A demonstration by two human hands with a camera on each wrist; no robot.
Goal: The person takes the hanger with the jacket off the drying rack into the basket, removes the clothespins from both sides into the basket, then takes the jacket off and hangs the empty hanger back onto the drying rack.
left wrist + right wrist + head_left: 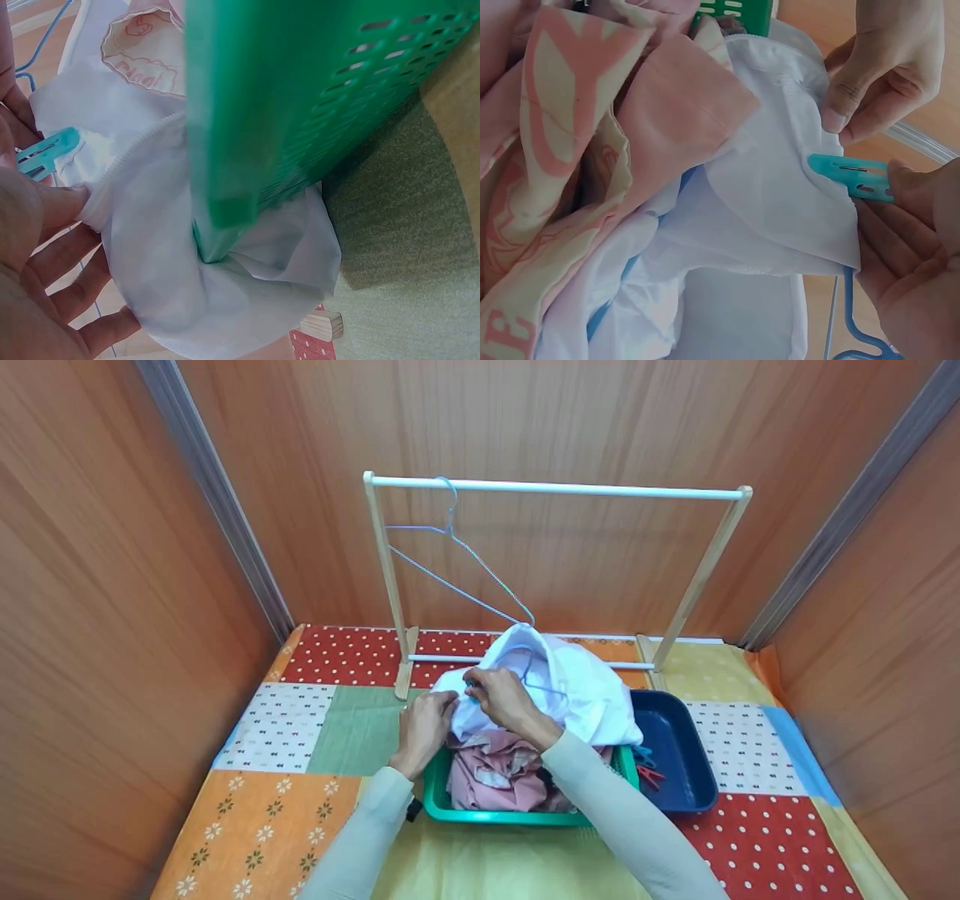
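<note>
A white garment [592, 690] lies heaped over the back of a green basket [510, 816], with a blue hanger [546, 688] partly inside it. At the garment's left edge my left hand [426, 727] pinches the cloth between thumb and fingers. My right hand [506, 699] pinches a teal clothespin [847, 176], whose tip sits on the white cloth close to the left fingers. Whether its tips clamp the hanger too is hidden. Crumpled pink clothing [495, 780] with pale printed patches lies in the basket, below both hands.
Behind the basket stands a small rack with a white rail [585, 490]; a second wire hanger [451, 514] hangs at its left. On the right, a dark blue tray [679, 750] holds red and blue clothespins [648, 776]. Wooden panels [112, 622] enclose the patchwork cloth [277, 817].
</note>
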